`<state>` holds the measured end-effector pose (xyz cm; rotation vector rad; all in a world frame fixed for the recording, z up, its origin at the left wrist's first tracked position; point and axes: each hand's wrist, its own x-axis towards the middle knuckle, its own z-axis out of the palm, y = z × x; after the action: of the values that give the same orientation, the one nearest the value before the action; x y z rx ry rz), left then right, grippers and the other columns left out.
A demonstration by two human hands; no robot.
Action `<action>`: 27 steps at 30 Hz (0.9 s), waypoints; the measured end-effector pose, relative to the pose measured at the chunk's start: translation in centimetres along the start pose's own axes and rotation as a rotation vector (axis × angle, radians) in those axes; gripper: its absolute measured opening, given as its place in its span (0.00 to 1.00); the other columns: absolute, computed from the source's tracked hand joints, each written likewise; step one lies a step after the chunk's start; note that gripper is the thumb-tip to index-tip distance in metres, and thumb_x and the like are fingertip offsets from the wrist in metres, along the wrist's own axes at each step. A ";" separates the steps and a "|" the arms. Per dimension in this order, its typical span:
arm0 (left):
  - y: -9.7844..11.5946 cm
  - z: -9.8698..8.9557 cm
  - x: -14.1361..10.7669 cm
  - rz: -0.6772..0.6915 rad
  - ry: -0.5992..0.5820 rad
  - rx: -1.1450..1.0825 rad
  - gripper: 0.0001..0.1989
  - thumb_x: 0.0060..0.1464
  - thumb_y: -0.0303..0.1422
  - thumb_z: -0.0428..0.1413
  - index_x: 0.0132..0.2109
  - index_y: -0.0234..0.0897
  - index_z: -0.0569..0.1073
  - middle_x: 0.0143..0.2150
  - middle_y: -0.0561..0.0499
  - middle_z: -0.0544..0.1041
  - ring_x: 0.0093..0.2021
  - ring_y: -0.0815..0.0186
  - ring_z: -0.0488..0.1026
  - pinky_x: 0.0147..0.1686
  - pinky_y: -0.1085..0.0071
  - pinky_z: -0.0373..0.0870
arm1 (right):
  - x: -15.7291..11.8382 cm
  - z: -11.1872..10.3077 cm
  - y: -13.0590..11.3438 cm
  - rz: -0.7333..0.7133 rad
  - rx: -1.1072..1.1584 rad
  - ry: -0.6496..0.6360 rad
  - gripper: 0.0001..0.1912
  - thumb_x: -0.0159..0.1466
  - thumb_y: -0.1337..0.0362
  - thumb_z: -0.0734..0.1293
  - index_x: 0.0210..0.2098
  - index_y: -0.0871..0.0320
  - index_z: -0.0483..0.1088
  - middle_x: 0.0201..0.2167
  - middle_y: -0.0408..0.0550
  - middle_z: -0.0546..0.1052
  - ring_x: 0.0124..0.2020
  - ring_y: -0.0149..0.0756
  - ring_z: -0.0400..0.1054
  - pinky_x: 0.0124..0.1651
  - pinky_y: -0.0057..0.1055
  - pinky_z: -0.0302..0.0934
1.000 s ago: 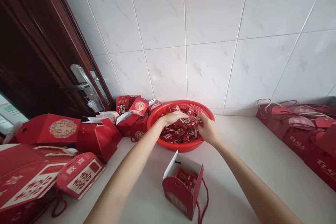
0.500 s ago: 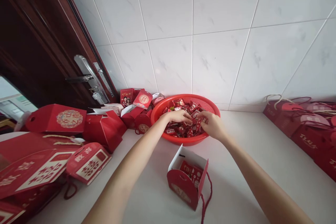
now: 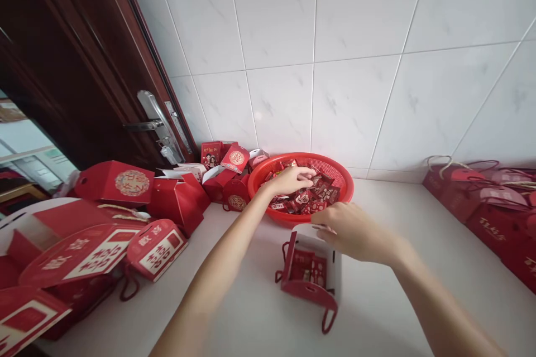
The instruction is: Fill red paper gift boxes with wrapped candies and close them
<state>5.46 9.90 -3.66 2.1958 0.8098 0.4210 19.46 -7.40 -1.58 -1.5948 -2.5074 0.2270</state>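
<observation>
The box [image 3: 309,290], red packets [image 3: 307,268] inside, has turned; the right hand [image 3: 355,230] has left the basket for its far edge, grip unclear. Beyond, the left hand [image 3: 291,179], fingers apart, is over wrapped sweets [image 3: 304,199] filling the basket [image 3: 347,178].

Busy on the white desk [image 3: 251,301]!
Carrying a red basket [image 3: 341,173] at the far side, an open red box [image 3: 299,288] just in front, a jumble of red boxes [image 3: 109,178] crowding the left and, over on the right, a row of darker red boxes [image 3: 481,223], packed close together.
</observation>
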 end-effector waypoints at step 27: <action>6.4 1.8 -11.4 0.029 -0.298 0.368 0.15 0.57 0.43 0.59 0.50 0.47 0.79 0.53 0.48 0.72 0.54 0.56 0.71 0.52 0.65 0.67 | -1.0 -1.9 2.0 0.113 0.190 -0.196 0.11 0.61 0.65 0.67 0.44 0.55 0.72 0.37 0.47 0.78 0.36 0.38 0.71 0.33 0.29 0.57</action>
<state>0.56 -1.92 -0.64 2.5309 0.7343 -0.0525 22.07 -7.35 -0.25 -1.7103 -2.4458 0.6451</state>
